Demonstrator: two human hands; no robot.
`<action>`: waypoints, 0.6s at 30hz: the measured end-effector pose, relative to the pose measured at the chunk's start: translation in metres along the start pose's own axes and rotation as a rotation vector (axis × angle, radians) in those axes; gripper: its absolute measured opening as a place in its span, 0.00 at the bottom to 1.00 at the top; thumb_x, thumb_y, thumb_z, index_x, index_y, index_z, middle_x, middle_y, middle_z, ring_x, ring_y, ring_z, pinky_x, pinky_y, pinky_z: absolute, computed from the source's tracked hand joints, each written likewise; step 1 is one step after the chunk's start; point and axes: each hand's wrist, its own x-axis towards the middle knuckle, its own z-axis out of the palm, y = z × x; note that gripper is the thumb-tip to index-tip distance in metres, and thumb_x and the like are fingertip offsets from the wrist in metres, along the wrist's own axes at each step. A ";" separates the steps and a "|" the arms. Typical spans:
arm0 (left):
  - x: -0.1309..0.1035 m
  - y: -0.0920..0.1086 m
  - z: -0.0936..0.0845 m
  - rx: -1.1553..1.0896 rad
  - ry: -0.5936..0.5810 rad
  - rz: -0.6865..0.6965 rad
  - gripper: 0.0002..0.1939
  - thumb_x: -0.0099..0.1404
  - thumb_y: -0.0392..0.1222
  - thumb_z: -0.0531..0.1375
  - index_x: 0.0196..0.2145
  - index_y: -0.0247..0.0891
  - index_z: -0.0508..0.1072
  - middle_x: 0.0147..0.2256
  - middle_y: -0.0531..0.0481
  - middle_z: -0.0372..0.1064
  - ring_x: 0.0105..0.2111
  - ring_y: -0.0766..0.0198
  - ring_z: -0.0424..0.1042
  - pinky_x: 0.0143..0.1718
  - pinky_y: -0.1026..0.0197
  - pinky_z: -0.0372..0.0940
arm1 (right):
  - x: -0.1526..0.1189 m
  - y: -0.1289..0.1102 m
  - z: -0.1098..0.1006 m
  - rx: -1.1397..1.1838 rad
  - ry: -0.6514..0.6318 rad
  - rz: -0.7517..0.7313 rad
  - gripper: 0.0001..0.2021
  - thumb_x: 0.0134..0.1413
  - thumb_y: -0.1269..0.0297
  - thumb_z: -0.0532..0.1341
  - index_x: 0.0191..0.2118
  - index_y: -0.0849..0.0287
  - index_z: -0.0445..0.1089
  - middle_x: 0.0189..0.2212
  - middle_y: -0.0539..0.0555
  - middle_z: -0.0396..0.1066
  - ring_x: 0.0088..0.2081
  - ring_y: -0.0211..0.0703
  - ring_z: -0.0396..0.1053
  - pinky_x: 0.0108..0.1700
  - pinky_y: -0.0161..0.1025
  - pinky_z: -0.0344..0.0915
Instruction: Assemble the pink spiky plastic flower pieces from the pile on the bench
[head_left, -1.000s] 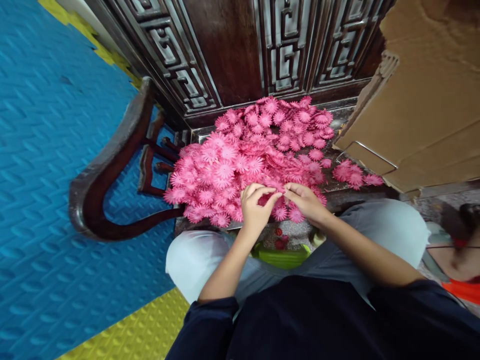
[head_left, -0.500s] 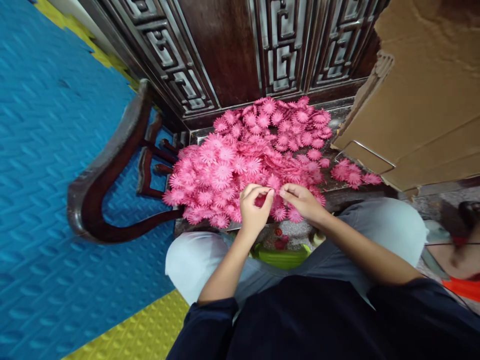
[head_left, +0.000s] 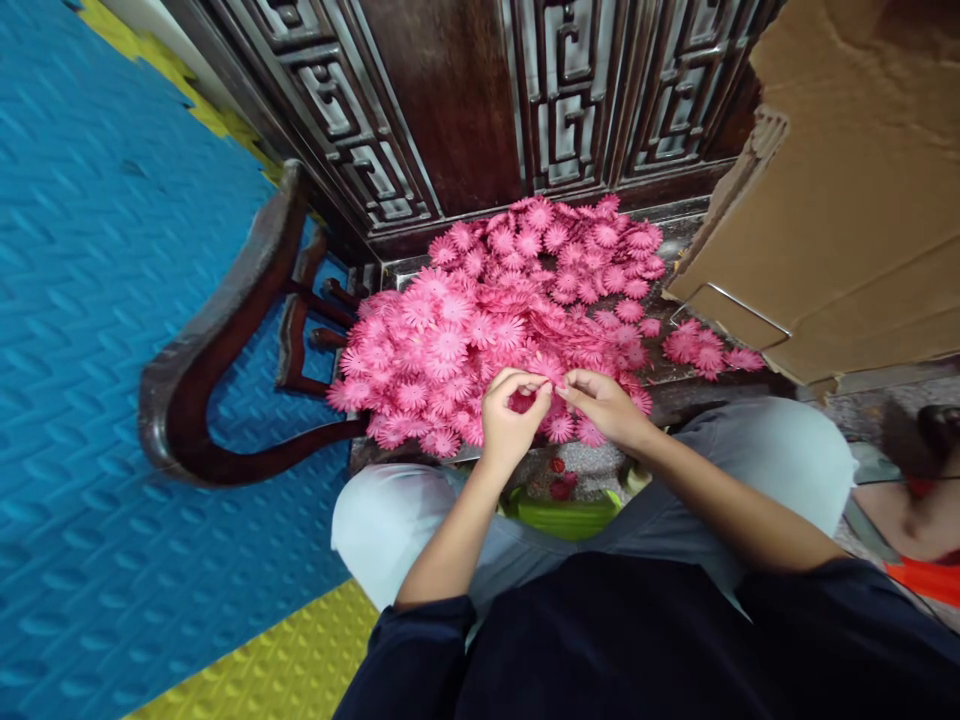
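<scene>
A big heap of pink, many-petalled flower pieces [head_left: 450, 345] covers the dark wooden seat in front of me. Over its near edge, my left hand [head_left: 514, 410] is closed in a pinch, thumb against forefinger. My right hand [head_left: 600, 400] pinches just beside it, the two sets of fingertips almost touching. Whatever lies between the fingertips is small and pink, and it blends into the flowers behind, so I cannot make it out. A few loose flower pieces [head_left: 705, 350] lie apart at the right end of the seat.
A curved wooden armrest [head_left: 195, 400] rises on the left above blue foam matting [head_left: 90, 420]. Carved wooden panels [head_left: 442, 100] stand behind the heap. On the right leans a large cardboard sheet [head_left: 847, 200]. A green plastic object [head_left: 562, 515] is between my knees.
My hands have drawn very slightly closer together at the fingertips, still pinching. The view has shifted a touch; the heap looks the same.
</scene>
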 end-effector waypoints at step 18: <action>0.007 -0.001 -0.014 -0.282 -0.337 -0.202 0.01 0.56 0.35 0.57 0.27 0.38 0.66 0.28 0.54 0.63 0.32 0.67 0.62 0.38 0.64 0.58 | -0.001 -0.001 -0.001 -0.098 -0.022 -0.049 0.10 0.48 0.57 0.57 0.28 0.59 0.64 0.23 0.47 0.60 0.27 0.36 0.57 0.33 0.36 0.55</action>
